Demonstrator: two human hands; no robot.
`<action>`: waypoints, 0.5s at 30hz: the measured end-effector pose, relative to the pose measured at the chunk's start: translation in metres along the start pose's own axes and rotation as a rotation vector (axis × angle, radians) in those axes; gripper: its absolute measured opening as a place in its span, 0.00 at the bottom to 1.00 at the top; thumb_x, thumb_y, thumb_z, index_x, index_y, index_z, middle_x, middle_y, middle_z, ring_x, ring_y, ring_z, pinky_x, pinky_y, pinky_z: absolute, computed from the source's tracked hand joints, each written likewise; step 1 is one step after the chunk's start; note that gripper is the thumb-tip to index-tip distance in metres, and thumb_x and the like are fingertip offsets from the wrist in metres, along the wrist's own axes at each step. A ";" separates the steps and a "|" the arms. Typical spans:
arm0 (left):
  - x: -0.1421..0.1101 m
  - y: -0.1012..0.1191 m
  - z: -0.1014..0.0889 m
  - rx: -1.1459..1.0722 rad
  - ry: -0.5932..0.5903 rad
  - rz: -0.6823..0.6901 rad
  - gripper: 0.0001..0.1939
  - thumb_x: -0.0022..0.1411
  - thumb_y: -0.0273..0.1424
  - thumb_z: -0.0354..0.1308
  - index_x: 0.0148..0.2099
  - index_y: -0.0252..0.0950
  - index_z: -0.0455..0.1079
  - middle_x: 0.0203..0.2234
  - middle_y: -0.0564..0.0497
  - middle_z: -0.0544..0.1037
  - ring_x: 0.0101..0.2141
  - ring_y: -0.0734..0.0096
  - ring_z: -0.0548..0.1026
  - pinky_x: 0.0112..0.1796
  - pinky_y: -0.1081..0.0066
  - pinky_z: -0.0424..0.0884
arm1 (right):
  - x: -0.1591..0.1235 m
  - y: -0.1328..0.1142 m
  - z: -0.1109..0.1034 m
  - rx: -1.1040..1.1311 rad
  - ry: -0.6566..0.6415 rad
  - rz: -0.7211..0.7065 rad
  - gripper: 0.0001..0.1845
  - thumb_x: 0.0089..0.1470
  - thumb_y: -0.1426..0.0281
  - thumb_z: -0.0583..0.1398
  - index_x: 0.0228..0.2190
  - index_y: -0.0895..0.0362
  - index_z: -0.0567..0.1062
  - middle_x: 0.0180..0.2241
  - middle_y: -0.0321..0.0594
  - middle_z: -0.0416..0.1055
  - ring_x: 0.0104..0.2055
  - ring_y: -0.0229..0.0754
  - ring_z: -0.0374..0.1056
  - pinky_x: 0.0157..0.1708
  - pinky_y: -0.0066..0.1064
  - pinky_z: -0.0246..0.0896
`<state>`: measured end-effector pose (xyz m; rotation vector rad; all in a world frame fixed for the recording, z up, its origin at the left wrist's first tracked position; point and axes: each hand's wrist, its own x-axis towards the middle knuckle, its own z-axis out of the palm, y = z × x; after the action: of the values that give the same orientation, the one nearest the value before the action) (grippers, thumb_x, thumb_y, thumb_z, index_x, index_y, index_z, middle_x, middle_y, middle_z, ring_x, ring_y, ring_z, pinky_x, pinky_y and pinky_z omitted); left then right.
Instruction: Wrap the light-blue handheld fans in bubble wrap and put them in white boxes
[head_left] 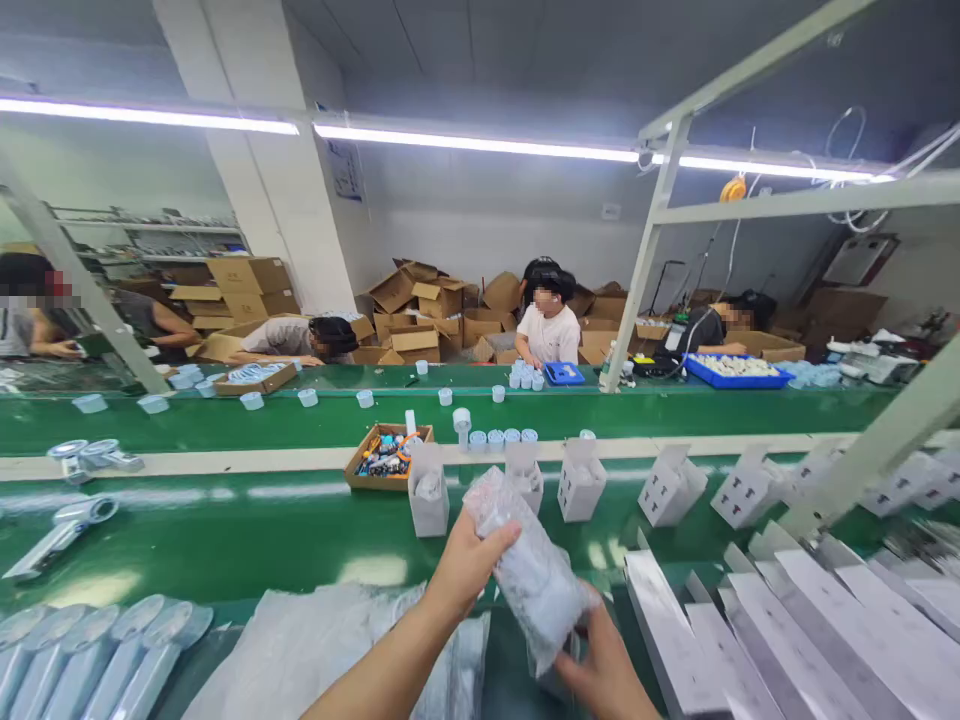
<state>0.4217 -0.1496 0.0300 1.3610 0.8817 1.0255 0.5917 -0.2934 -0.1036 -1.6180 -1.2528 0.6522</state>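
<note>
Left hand (466, 562): nearer than the cardboard tray (375, 482), clasping the bubble-wrapped bundle (529, 570) up top!
Bundle: tilted, right of that tray; could slide free if either grip slackens.
White box (583, 490): upright right of the tray; a wide swing could topple it.
Right hand (604, 655): cupping the lower end.
White cartons (664, 620): well right of the tray, hampering low sweeps.

slim bare left forearm (394, 648), bare left hand (466, 566), bare right hand (602, 655)
</note>
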 end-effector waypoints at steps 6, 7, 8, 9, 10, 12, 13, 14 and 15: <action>-0.028 -0.036 0.016 0.563 0.185 0.234 0.13 0.63 0.41 0.51 0.42 0.37 0.68 0.39 0.45 0.75 0.43 0.60 0.73 0.48 0.62 0.69 | 0.009 -0.031 -0.013 -0.065 0.006 0.022 0.32 0.38 0.70 0.67 0.47 0.53 0.65 0.51 0.46 0.68 0.52 0.53 0.67 0.52 0.47 0.65; -0.033 -0.032 0.018 0.719 0.109 0.279 0.11 0.64 0.38 0.50 0.41 0.38 0.68 0.38 0.45 0.74 0.43 0.61 0.72 0.48 0.63 0.69 | 0.009 -0.031 -0.014 -0.060 0.024 0.029 0.32 0.38 0.70 0.67 0.47 0.53 0.64 0.50 0.45 0.68 0.52 0.53 0.67 0.51 0.47 0.66; -0.037 -0.025 0.023 0.873 -0.005 0.305 0.08 0.64 0.35 0.50 0.39 0.38 0.69 0.38 0.45 0.73 0.43 0.61 0.72 0.47 0.64 0.69 | 0.009 -0.029 -0.014 -0.054 0.051 0.042 0.33 0.38 0.69 0.67 0.47 0.53 0.63 0.49 0.45 0.67 0.51 0.53 0.67 0.50 0.47 0.67; -0.040 -0.018 0.029 1.018 -0.138 0.308 0.07 0.63 0.33 0.51 0.39 0.38 0.69 0.38 0.45 0.72 0.42 0.61 0.72 0.45 0.65 0.70 | 0.007 -0.027 -0.014 -0.046 0.079 0.061 0.34 0.38 0.69 0.67 0.48 0.53 0.62 0.49 0.45 0.67 0.50 0.52 0.67 0.49 0.47 0.67; -0.042 -0.009 0.037 1.142 -0.267 0.291 0.07 0.63 0.32 0.51 0.40 0.38 0.69 0.38 0.45 0.72 0.41 0.61 0.72 0.42 0.65 0.71 | 0.005 -0.024 -0.014 -0.038 0.095 0.081 0.34 0.39 0.68 0.67 0.48 0.53 0.61 0.49 0.46 0.67 0.50 0.52 0.67 0.48 0.47 0.68; -0.042 0.005 0.055 1.320 -0.460 0.227 0.09 0.64 0.32 0.51 0.45 0.38 0.69 0.39 0.45 0.72 0.39 0.60 0.74 0.38 0.65 0.71 | 0.000 -0.020 -0.015 -0.024 0.061 0.096 0.35 0.38 0.68 0.67 0.48 0.53 0.61 0.48 0.45 0.67 0.49 0.52 0.68 0.48 0.46 0.68; -0.041 0.010 0.064 1.380 -0.511 0.196 0.11 0.65 0.33 0.50 0.47 0.38 0.69 0.39 0.44 0.72 0.39 0.59 0.75 0.37 0.64 0.71 | -0.003 -0.019 -0.015 -0.017 0.020 0.083 0.35 0.38 0.68 0.68 0.48 0.53 0.62 0.49 0.45 0.68 0.50 0.52 0.68 0.48 0.46 0.68; -0.040 0.013 0.071 1.420 -0.544 0.168 0.13 0.66 0.34 0.49 0.49 0.38 0.68 0.39 0.43 0.73 0.38 0.57 0.75 0.37 0.63 0.71 | -0.005 -0.019 -0.015 -0.012 -0.013 0.057 0.34 0.38 0.68 0.68 0.48 0.53 0.63 0.49 0.45 0.68 0.50 0.52 0.68 0.49 0.46 0.68; -0.040 0.014 0.076 1.444 -0.572 0.147 0.14 0.67 0.35 0.49 0.51 0.37 0.68 0.40 0.42 0.73 0.39 0.55 0.76 0.37 0.62 0.71 | -0.008 -0.019 -0.014 -0.007 -0.032 0.028 0.34 0.38 0.68 0.68 0.48 0.53 0.64 0.49 0.46 0.69 0.51 0.53 0.68 0.50 0.46 0.67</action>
<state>0.4794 -0.2136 0.0441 2.7356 1.0832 -0.1345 0.5923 -0.3050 -0.0816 -1.6392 -1.2591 0.6937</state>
